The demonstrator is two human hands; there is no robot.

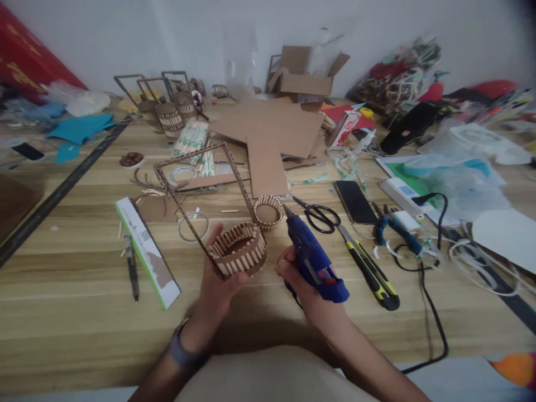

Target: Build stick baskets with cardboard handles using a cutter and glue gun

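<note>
My left hand (220,285) grips a small basket (247,257) built of short wooden sticks and brown cardboard bands, with a tall square cardboard handle. My right hand (298,276) is wrapped round a blue hot glue gun (312,251), its nozzle pointing up and to the left, apart from the basket. Just beyond the basket lies a smaller stick-walled ring (268,213). Black-handled scissors (320,216) and a yellow-black utility knife (371,268) rest to the right of the glue gun.
Finished-looking stick baskets (170,117) stand at the back left. Cardboard sheets (268,139) and an open box (307,78) occupy the back. On the right are a phone (355,201), pliers (400,234) and a power strip (402,195); a pen (131,271) lies left.
</note>
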